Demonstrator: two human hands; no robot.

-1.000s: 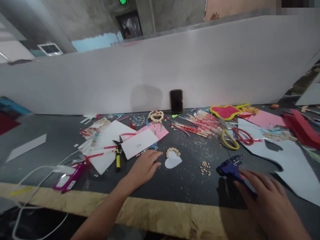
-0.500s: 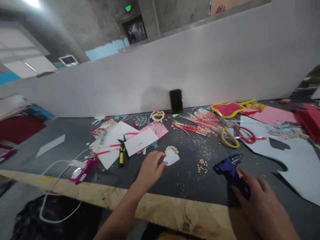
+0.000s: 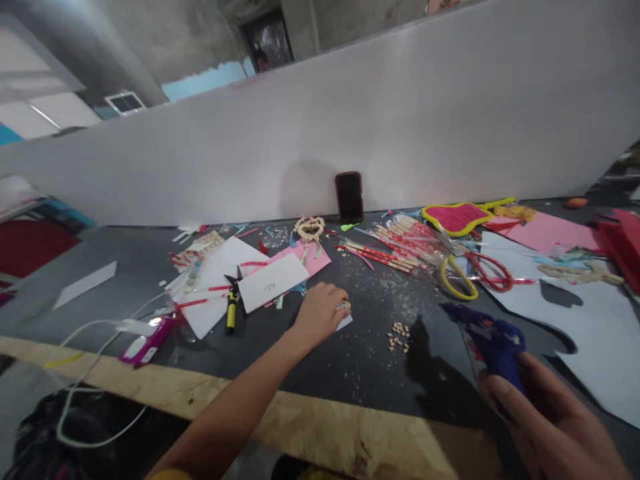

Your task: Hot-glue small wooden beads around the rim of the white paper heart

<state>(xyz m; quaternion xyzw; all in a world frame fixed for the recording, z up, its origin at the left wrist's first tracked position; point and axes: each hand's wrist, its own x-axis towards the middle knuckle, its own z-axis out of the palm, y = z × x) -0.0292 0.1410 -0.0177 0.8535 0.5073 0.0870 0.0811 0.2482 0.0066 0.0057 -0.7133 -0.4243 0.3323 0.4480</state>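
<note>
My left hand [image 3: 321, 312] is closed over a small ring of pale wooden pieces [image 3: 346, 305] on white paper [image 3: 345, 323], covering most of both. In my right hand [image 3: 545, 407] is a blue glue gun [image 3: 500, 343], held above the table with its dark nozzle pointing left. Between the two hands lies a little pile of short cut wooden pieces [image 3: 399, 337]. Bundled sticks with red printed ends [image 3: 383, 257] lie farther back. Scissors with one yellow and one red handle [image 3: 463, 277] rest beyond the glue gun.
Yellow-handled pliers [image 3: 231, 310] and a purple device [image 3: 147, 341] with a white cable lie at left. A dark phone [image 3: 349, 197] leans on the white partition [image 3: 240, 160]. A finished-looking wooden ring [image 3: 309, 229] sits on pink paper. White cut sheets [image 3: 607, 360] cover the right.
My right hand has lifted the glue gun off the table and turned it. My left hand has moved from the paper's edge to cover the ring. The view has shifted slightly.
</note>
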